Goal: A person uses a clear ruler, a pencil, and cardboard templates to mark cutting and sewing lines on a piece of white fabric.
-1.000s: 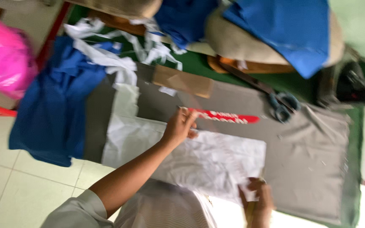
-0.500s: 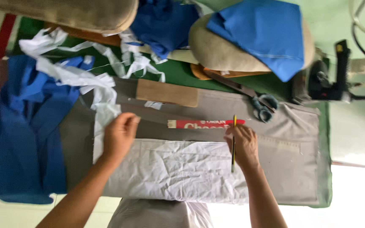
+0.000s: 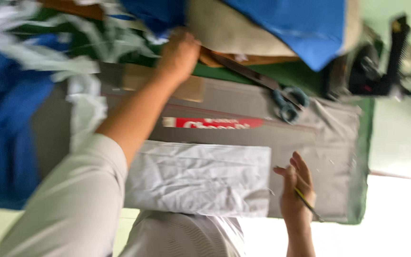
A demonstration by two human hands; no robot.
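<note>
We stretch our left arm far forward, its hand (image 3: 179, 54) curled loosely near the worktop's far edge. Our right hand (image 3: 297, 190) hovers at the near edge, fingers spread upward, thumb pinching a thin pencil (image 3: 308, 204).

I count one pair of scissors (image 3: 288, 102), one red ruler (image 3: 215, 123), one pencil (image 3: 308, 204), one white crumpled sheet (image 3: 200, 178), and two hands.

A thin yellow pencil (image 3: 307, 203) sits slanted in the right hand (image 3: 297, 192), near the edge of a crumpled white paper (image 3: 200, 178) lying flat on grey cloth (image 3: 310, 143). The left hand (image 3: 179, 54) is far up the table, touching blue fabric (image 3: 160, 14) beside a brown cardboard piece (image 3: 191, 88).
</note>
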